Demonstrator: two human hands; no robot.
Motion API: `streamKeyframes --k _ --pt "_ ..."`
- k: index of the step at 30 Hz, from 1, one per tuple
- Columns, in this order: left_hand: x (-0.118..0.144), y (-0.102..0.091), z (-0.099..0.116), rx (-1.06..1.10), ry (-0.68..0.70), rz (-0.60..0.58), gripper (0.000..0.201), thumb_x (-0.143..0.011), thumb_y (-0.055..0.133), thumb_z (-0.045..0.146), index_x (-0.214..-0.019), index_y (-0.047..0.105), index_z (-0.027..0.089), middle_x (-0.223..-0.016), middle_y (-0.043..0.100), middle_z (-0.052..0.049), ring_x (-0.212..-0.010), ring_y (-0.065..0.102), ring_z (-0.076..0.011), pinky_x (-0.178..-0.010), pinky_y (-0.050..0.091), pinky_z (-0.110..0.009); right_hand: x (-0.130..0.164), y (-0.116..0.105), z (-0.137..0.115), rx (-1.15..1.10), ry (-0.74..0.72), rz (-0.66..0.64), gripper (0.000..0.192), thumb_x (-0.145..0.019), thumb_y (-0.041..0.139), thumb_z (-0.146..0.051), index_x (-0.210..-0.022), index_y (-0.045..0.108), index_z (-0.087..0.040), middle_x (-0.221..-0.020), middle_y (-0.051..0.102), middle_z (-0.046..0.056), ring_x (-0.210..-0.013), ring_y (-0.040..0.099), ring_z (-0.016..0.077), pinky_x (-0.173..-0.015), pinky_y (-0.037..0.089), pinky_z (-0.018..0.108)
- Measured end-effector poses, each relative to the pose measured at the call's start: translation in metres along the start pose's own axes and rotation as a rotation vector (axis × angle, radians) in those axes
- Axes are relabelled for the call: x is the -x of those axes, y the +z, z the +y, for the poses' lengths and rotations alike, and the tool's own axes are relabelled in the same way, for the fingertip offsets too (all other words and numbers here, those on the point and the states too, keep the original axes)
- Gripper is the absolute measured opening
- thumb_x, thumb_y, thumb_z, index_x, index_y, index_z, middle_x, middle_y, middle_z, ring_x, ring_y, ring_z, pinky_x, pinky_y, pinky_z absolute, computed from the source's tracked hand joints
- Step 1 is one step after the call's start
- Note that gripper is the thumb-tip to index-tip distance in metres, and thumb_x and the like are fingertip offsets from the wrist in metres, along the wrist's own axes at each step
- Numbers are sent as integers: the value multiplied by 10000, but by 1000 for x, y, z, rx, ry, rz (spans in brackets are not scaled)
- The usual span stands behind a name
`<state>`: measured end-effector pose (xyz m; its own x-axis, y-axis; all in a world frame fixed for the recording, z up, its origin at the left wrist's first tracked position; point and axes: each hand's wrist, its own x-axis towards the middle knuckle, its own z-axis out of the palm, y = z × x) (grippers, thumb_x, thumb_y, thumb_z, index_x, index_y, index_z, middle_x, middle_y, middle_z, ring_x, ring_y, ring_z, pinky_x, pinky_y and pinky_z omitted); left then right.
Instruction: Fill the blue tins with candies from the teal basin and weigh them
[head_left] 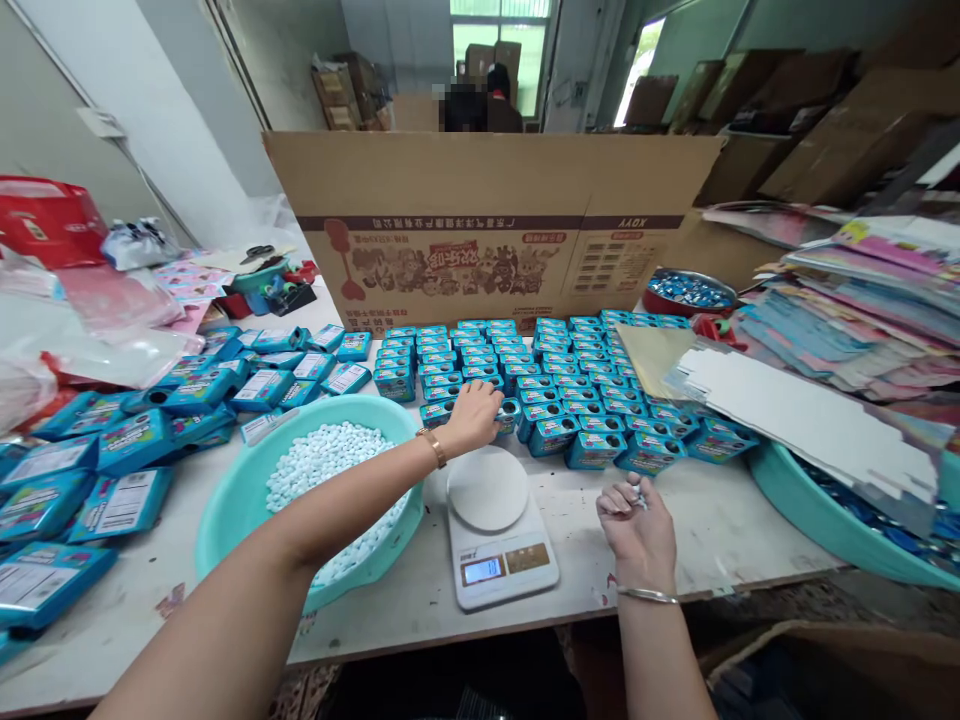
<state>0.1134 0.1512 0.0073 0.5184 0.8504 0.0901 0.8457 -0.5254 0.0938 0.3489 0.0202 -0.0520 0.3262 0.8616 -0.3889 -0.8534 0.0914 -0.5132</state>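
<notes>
Head view shows our work at the bench, nearest first: our right hand (637, 525) is loosely curled, pinching a small wrapped piece in its fingertips above the table (690, 520), just right of the white scale (495, 530), whose platform is bare. Left of the scale sits the teal basin (240, 500) of pale candies (322, 460), much of it visibly full, so we judge plenty is left to portion. Our left hand (474, 415) reaches past the scale, fingers closed over one small blue box (504, 412) at the front of the rows (555, 380). Dozens of such boxes stand ranked before the cardboard carton (487, 230); we cannot tell how many are filled.
</notes>
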Motion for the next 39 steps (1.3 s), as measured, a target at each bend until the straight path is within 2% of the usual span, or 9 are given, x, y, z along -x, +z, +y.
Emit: streamKeyframes --k 4,7,13,16,20,25,29,34,39 --pt "-10 12 -4 -22 2 44 482 -785 732 337 -1206 577 161 -1203 588 -152 -1178 490 -350 -1006 363 -511 1 -12 -8 -29 -25 24 194 -806 666 -237 -760 480 -206 -489 389 -116 -360 356 46 -392 325 164" --pt "-3 8 -14 -12 11 70 669 -770 750 398 -1331 485 148 -1266 554 -153 -1199 472 -331 -1011 363 -478 3 -21 -14 -31 -44 5 198 -804 670 -242 -753 482 -207 -492 402 -110 -369 362 47 -396 339 162" --pt "25 -7 -45 -61 192 41 231 -916 556 275 -1110 655 196 -1104 628 -107 -1113 515 -283 -1004 356 -455 2 -30 -19 -19 -74 -14 234 -797 700 -265 -734 484 -203 -492 390 -108 -375 363 45 -400 338 166" --pt "33 -1 -48 -107 284 4 283 -932 514 238 -1184 638 200 -1153 622 -126 -1156 502 -291 -1024 339 -470 1 -27 -17 -39 -60 -1 231 -794 703 -261 -729 491 -198 -500 396 -106 -377 368 43 -398 343 169" --pt "28 11 -35 -141 324 -33 339 -957 492 271 -1268 579 169 -1211 600 -144 -1208 474 -300 -1053 320 -481 -1 -21 -15 -20 -35 -15 232 -785 708 -247 -740 486 -197 -502 389 -109 -379 370 43 -402 344 167" --pt "7 16 -16 -81 305 -17 323 -954 529 352 -1198 612 157 -1198 596 -136 -1211 473 -290 -1061 332 -457 0 -19 -15 -28 -41 6 237 -760 711 -220 -741 477 -196 -502 389 -107 -381 362 40 -403 337 154" --pt "-7 8 -18 10 274 16 391 -925 574 411 -1214 618 150 -1218 595 -134 -1198 479 -285 -1049 360 -427 2 -21 -18 21 -38 -17 222 -767 685 -203 -749 464 -200 -505 390 -105 -385 364 41 -416 345 146" --pt "8 -21 -51 30 132 98 421 -925 569 398 -1275 590 166 -1248 585 -131 -1185 492 -294 -1010 391 -431 1 -8 -15 76 -19 -40 144 -800 616 -179 -755 481 -203 -494 388 -92 -382 349 54 -410 358 150" --pt "67 -46 -109 108 -36 208 543 -895 607 437 -1358 507 171 -1277 581 -140 -1196 523 -285 -1015 424 -425 9 53 38 300 117 -220 174 -815 665 -280 -736 529 -207 -521 361 -86 -394 299 61 -375 333 165"
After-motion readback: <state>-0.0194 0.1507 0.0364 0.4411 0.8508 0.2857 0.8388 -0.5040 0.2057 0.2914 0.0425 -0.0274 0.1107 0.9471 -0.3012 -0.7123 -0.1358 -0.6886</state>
